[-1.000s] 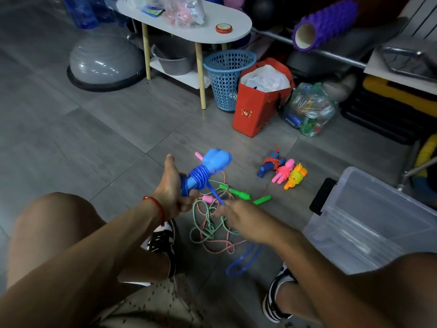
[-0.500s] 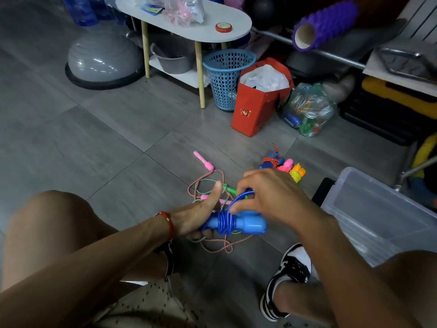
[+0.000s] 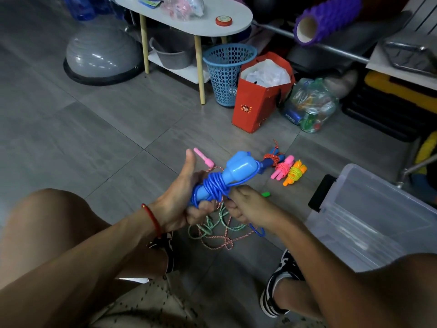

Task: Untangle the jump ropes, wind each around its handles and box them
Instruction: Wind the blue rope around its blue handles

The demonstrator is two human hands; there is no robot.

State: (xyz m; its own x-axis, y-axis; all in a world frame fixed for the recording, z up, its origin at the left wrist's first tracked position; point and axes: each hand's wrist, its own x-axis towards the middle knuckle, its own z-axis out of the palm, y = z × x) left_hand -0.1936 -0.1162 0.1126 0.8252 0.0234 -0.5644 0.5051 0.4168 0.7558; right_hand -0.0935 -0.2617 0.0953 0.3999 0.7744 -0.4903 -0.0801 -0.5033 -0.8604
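Observation:
My left hand (image 3: 182, 200) grips the narrow ends of the blue handles (image 3: 236, 169), thumb raised, with blue rope (image 3: 214, 185) coiled round their middle. My right hand (image 3: 248, 207) pinches the loose blue rope beside the coil; a short loop hangs below it. Underneath on the floor lies a tangle of green and pink ropes (image 3: 217, 230), with a pink handle (image 3: 203, 158) and a green handle tip (image 3: 265, 194) showing. Three wound ropes lie further right: dark blue (image 3: 272, 159), pink (image 3: 282, 168) and orange (image 3: 295, 174). The clear plastic box (image 3: 378, 221) stands open at right.
A black phone (image 3: 321, 192) leans against the box. Behind are a red paper bag (image 3: 260, 95), a blue basket (image 3: 227, 72), a white side table (image 3: 189, 22), a grey balance dome (image 3: 101, 55) and a bag of bottles (image 3: 309, 105). My shoes and knees flank the tangle.
The blue handles swung from pointing right and low to pointing up-right and higher. My right hand came off the top of the coil and now holds the rope below the handles.

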